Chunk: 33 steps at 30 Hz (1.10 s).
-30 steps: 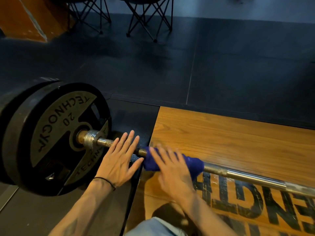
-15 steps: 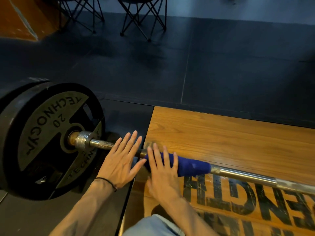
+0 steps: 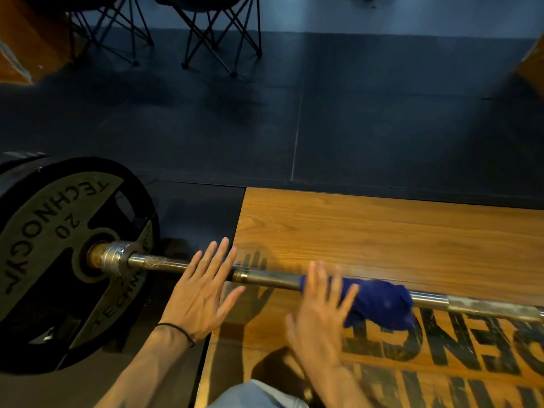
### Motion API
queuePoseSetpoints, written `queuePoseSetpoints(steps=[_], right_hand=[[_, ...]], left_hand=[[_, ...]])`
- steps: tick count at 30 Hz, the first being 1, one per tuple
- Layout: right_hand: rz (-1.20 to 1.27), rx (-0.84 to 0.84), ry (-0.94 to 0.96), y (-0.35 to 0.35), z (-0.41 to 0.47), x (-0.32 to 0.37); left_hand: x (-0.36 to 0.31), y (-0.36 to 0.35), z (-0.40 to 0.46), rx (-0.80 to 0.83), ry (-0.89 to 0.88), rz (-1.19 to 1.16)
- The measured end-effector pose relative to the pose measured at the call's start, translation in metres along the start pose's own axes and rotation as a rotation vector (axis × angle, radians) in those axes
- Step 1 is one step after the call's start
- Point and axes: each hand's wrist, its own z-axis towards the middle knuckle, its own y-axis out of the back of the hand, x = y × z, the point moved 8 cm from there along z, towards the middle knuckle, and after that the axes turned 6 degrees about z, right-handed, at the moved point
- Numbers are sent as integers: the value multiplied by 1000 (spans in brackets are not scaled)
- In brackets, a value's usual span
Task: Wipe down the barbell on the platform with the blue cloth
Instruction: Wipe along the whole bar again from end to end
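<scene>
The barbell (image 3: 273,279) lies on the wooden platform (image 3: 382,231), and its shaft runs from the big black plate (image 3: 59,260) at the left to the right edge of the view. The blue cloth (image 3: 379,304) is draped over the shaft at the middle-right. The right hand (image 3: 319,316) lies on it with the fingers (image 3: 316,278) spread flat and open, not closed around the bar; probably the palm presses the cloth on the steel so it can slide or roll along. This hand is blurred, so the exact contact I cannot tell. The left hand (image 3: 200,293) rests flat on the shaft near the collar (image 3: 117,257), its fingers also open and spread, I think to stop the bar from rolling while the other hand wipes.

Nothing blocks the shaft to the right of the cloth. To the left, the steadying hand and the plate limit the wiping. Two folding chairs (image 3: 206,33) stand far away on the dark rubber floor (image 3: 382,113), well apart from the work
</scene>
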Motion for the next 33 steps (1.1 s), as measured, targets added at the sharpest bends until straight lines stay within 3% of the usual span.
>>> queuePoseSetpoints(steps=[3,6,9,13,16,18,21,25,30,33], right_hand=[[-49,44,294,-10,-1,54],[-113,112,398,-8,0,37],[-131,104,338,3,-1,-17],[-100,7,74,26,-8,-90],[-43,-49,-106,22,-8,-90],[-29,-57,-76,13,-6,-57],[-86,-21,171,5,-6,-6],[-120,11,331,14,-7,-38],[-151,-49,97,47,-9,-158],[-149,-67,-85,58,-13,-196]], left_hand=[[-10,-2,3,-10,-25,-16],[-18,0,9,-27,-43,-47],[-22,3,19,-27,-48,-72],[-34,10,33,-40,-63,-78],[-48,11,36,-51,-78,-113],[-61,9,37,-50,-108,-129],[-80,7,38,-53,-169,-120],[-86,1,35,-55,-211,-124],[-90,0,38,-55,-204,-127],[-113,6,45,-65,-228,-183]])
